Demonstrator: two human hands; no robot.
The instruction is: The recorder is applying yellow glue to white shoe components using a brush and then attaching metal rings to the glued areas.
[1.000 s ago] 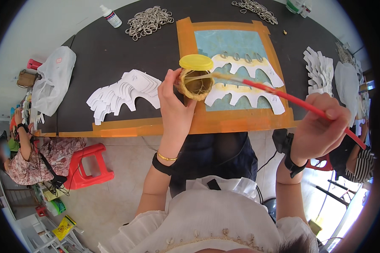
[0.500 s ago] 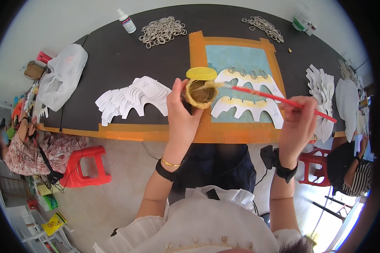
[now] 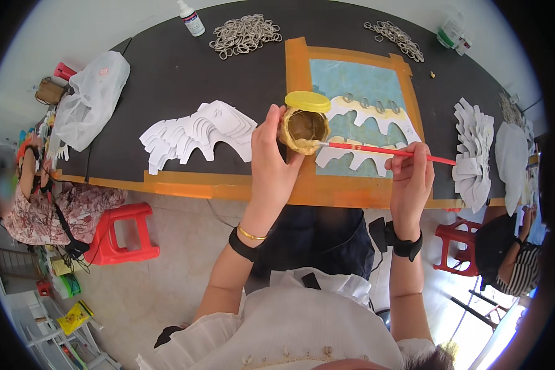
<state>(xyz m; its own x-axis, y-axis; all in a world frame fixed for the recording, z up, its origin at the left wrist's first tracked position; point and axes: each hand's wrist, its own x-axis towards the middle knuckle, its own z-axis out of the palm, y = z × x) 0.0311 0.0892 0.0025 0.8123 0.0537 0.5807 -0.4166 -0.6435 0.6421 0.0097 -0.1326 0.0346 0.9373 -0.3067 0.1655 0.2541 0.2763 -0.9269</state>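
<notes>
A round jar [image 3: 288,137] crusted with yellowish glue is gripped by my left hand [image 3: 272,161], its mouth tipped toward me. Its yellow lid [image 3: 307,102] stands open at the far side. My right hand [image 3: 411,182] pinches a red-handled brush [image 3: 371,148], held almost level. The bristle end meets the jar's near right rim. Just right of the jar, two white scalloped cut-outs lie on a blue sheet [image 3: 333,73]. The farther cut-out [image 3: 402,131] bears a yellowish band with several metal rings [image 3: 379,106] on it; the brush and hand partly cover the nearer one [image 3: 345,161].
Overlapping white cut-outs [image 3: 228,126] lie left of the jar, another stack [image 3: 473,160] at the right. Piles of metal rings [image 3: 245,34] and a white bottle [image 3: 192,20] sit at the back. A plastic bag [image 3: 95,92] rests at left. Other people sit at both sides near red stools [image 3: 122,234].
The brush has come down from inside the jar's mouth to its near rim and lies more level. My right hand has moved left, closer to the jar.
</notes>
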